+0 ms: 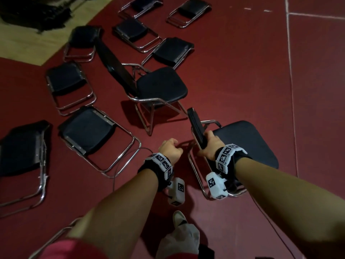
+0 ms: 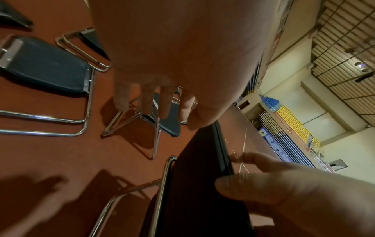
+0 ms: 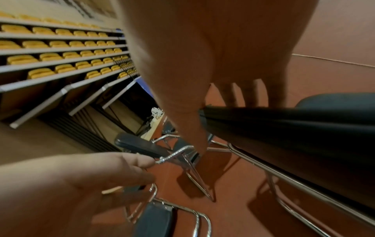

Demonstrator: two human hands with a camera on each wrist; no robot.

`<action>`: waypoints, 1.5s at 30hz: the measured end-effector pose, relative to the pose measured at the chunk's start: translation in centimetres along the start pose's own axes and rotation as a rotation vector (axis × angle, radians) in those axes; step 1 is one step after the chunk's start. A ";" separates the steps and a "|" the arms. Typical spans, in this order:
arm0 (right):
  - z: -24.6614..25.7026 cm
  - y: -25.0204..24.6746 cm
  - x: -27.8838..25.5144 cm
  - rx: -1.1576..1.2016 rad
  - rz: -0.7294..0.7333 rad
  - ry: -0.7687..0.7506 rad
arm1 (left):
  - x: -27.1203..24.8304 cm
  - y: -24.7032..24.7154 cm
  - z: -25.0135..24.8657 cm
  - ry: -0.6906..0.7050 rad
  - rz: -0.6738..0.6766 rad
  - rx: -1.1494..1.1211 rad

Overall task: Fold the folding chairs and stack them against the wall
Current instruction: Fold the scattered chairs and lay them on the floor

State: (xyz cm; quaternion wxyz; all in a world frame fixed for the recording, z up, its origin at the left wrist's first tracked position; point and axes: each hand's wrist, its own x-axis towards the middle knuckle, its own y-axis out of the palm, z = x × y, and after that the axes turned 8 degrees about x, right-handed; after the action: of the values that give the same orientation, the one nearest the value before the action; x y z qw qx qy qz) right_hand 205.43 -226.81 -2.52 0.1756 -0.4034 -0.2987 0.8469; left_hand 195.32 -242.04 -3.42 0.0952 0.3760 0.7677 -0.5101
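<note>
At the lower right of the head view, an unfolded chair (image 1: 244, 144) is standing on the dark red floor (image 1: 233, 75), and the right hand (image 1: 207, 145) is gripping the top edge of its black backrest (image 1: 196, 128), fingers curled over toward the seat side and thumb on the near side. The right wrist view is showing those fingers (image 3: 251, 94) hooking over the backrest edge. Just left of it, the left hand (image 1: 170, 149) is hanging above the floor with its fingers curled in loosely, gripping nothing and touching no chair.

A second open chair (image 1: 158, 86) is standing at the centre of the frame, near the held one but apart from it. Folded chairs (image 1: 89, 131) are lying flat on the floor across the left and upper part of the frame, scattered at different angles, their chrome tube frames catching the light; none is leaning on a wall. A thin cable (image 1: 121, 159) is running over the floor near the left wrist.

Both wrists are wearing bands (image 1: 225, 156) of black-and-white square code markers; no readable words are showing on them or on the chairs. In the wrist views, rows of yellow stadium seats (image 3: 61, 56) are rising behind, with blue ones (image 2: 268, 101) farther off; a blue banner there is too blurred to read.
</note>
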 end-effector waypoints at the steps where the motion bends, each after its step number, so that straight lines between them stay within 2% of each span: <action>1: 0.1 0.1 0.1 -0.007 -0.021 -0.001 | 0.2 -0.1 0.3 0.003 -0.002 -0.012; 6: 0.5 0.5 0.5 -0.083 -0.074 -0.016 | 0.8 -0.4 1.1 -0.008 -0.034 -0.063; 12: -0.3 -0.3 0.7 -0.086 -0.049 -0.063 | 0.6 0.5 0.4 -0.030 -0.075 -0.110; 15: -1.2 -0.4 0.7 -0.057 -0.025 -0.001 | 0.1 1.4 -0.4 -0.053 -0.080 -0.123; 19: -2.7 -1.1 0.9 -0.117 0.095 0.071 | -0.9 2.6 -1.6 -0.117 -0.118 -0.149; 27: -4.7 -2.7 1.5 -0.210 0.152 -0.096 | -3.8 5.7 -5.2 -0.242 -0.213 -0.195; 30: -6.5 -5.3 2.4 -0.193 0.181 -0.157 | -5.5 8.3 -6.9 -0.334 -0.235 -0.225; 33: -8.4 -8.3 2.6 -0.109 0.166 -0.172 | -6.4 11.2 -8.8 -0.353 -0.241 -0.212; 37: -11.4 -11.4 2.5 -0.033 0.065 -0.183 | -7.7 14.3 -11.5 -0.340 -0.255 -0.275; 39: -13.5 -12.7 2.0 -0.031 0.074 -0.174 | -8.3 15.6 -12.7 -0.324 -0.250 -0.272; 42: -16.9 -14.1 1.2 0.030 0.085 -0.137 | -8.7 17.1 -14.3 -0.290 -0.223 -0.255; 45: -20.7 -14.4 0.1 0.122 0.022 -0.084 | -8.9 19.1 -15.9 -0.235 -0.146 -0.197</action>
State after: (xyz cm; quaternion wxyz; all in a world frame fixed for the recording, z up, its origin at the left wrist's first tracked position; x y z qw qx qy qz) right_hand 222.48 -208.23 -3.53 0.1778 -0.3593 -0.2493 0.8816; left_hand 218.19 -228.97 -4.92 0.1833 0.2460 0.8229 -0.4783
